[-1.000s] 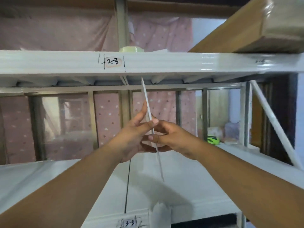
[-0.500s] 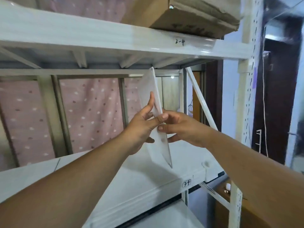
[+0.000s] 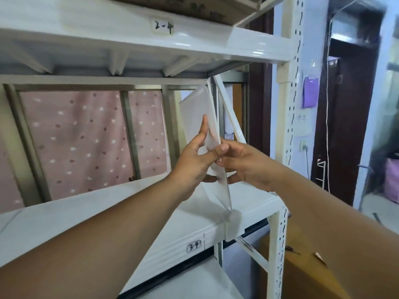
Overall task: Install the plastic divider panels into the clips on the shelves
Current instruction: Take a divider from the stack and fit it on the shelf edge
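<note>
We've got the panel (image 3: 197,117) pinched between both hands, left hand (image 3: 194,162) and right hand (image 3: 241,162) with fingers clamped on its near edge, bottom corner hovering just above the clip (image 3: 232,225) on the lower shelf (image 3: 108,212) at about 5 o'clock. Not seated yet, so it still has to go into the clip. Compared to a moment back we've shifted right to the 3-4 bay, and the panel's tilted more.

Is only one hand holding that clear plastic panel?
No, the left hand and the right hand both grip the divider panel.
</note>
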Demonstrator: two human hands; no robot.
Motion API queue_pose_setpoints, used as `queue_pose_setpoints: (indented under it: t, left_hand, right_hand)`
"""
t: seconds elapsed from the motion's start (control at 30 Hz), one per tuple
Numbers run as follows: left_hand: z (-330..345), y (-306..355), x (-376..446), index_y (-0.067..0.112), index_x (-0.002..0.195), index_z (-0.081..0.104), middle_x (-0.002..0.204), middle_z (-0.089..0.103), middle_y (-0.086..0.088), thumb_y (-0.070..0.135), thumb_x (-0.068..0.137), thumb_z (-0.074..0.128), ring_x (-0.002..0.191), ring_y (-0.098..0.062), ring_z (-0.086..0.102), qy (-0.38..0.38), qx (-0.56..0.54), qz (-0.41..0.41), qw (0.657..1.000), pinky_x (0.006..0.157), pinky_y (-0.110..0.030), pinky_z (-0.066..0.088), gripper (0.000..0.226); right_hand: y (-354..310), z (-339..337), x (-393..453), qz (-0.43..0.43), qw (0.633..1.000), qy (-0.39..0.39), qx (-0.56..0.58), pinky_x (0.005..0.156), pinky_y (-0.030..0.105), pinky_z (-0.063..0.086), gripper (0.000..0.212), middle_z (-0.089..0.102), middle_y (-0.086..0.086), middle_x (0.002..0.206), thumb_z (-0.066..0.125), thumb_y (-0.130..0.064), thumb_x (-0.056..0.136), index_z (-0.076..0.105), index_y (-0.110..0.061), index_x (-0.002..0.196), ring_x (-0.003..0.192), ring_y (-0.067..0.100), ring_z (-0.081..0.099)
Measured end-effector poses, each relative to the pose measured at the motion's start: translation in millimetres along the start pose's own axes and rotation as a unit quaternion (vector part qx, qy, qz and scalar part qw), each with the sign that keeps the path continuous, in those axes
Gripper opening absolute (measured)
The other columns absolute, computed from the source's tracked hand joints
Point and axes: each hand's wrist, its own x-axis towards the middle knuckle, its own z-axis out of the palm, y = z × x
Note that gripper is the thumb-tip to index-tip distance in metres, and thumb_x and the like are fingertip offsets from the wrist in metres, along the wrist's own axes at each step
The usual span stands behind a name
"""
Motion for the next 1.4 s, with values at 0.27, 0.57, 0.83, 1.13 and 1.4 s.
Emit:
queue_pose_setpoints:
  t: [0.27,0.57,0.83,1.13,1.4]
  left_hand:
    - [34,-4,8,0.071,0.151,0.026,0.172,0.030,0.004,0.035,0.092,0.077,0.144,-0.039,0.048,0.028,0.019,-0.014,0.999,0.095,-0.068,0.057,0.086]
    - [36,-4,23,0.073,0.148,0.029,0.165,0.039,0.000,0.037,0.090,0.081,0.144,-0.040,0.048,0.041,0.055,-0.023,0.997,0.090,-0.070,0.059,0.086]
    - [35,-9,27,0.078,0.143,0.031,0.161,0.043,0.005,0.035,0.091,0.080,0.142,-0.036,0.050,0.046,0.073,-0.023,0.996,0.089,-0.069,0.060,0.083]
    - [38,-11,27,0.077,0.142,0.034,0.141,0.052,0.012,0.028,0.093,0.080,0.127,-0.031,0.059,0.050,0.069,-0.023,0.996,0.088,-0.068,0.061,0.084]
    - [38,-7,23,0.072,0.147,0.036,0.150,0.052,0.006,0.023,0.093,0.080,0.130,-0.036,0.061,0.059,0.057,-0.027,0.996,0.091,-0.069,0.059,0.085]
  right_hand:
    - [17,-28,-10,-0.012,0.999,0.018,0.031,0.096,0.064,0.055,0.033,0.070,0.012,0.130,0.067,-0.027,0.098,0.070,-0.035,0.130,0.119,0.038,0.069]
    - [27,-32,-3,-0.028,0.998,0.049,0.038,0.086,0.055,0.061,0.025,0.074,0.004,0.123,0.062,-0.023,0.104,0.071,-0.027,0.127,0.107,0.030,0.074]
    - [34,-29,-1,-0.041,0.997,0.046,0.049,0.083,0.051,0.063,0.026,0.076,-0.002,0.119,0.059,-0.023,0.106,0.072,-0.033,0.125,0.110,0.024,0.074]
    - [34,-29,-5,-0.065,0.997,0.045,0.025,0.074,0.039,0.063,0.039,0.076,-0.003,0.122,0.061,-0.022,0.104,0.062,-0.040,0.140,0.106,0.025,0.077]
    - [29,-25,-5,-0.052,0.998,0.041,0.008,0.074,0.039,0.064,0.045,0.075,-0.005,0.124,0.063,-0.024,0.103,0.058,-0.044,0.143,0.107,0.023,0.076]
